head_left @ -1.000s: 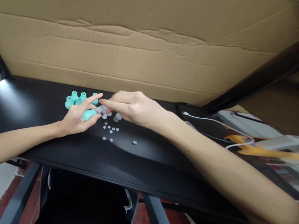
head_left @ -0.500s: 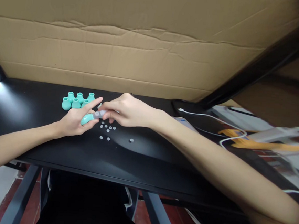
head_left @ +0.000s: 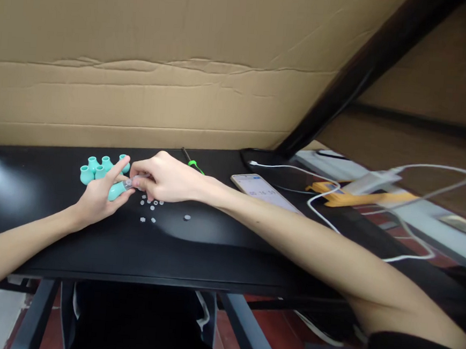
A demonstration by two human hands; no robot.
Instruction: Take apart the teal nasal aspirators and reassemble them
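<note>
My left hand (head_left: 98,200) is wrapped around a teal squeeze bulb (head_left: 116,191), which lies tilted with its neck toward the right. At that neck is a clear plastic nozzle (head_left: 128,183), pinched by the fingertips of my right hand (head_left: 172,179). The fingers partly cover the join, so how deep the nozzle sits cannot be made out. Several more teal bulbs (head_left: 86,175) stand open-mouthed in a cluster just behind my left hand. Below my right hand, several small translucent pieces (head_left: 152,208) are scattered on the black table (head_left: 122,252).
One round translucent piece (head_left: 187,217) lies apart to the right. Behind my right wrist is a green-handled tool (head_left: 192,164) with a dark shaft. A phone (head_left: 256,184), a white cable (head_left: 290,168) and a yellow-orange object (head_left: 348,198) lie rightward. Cardboard (head_left: 161,104) walls the back.
The view has swung to the right, so the table things sit further left. Both hands keep their hold on the bulb and nozzle. The green-handled tool and more of the phone now show.
</note>
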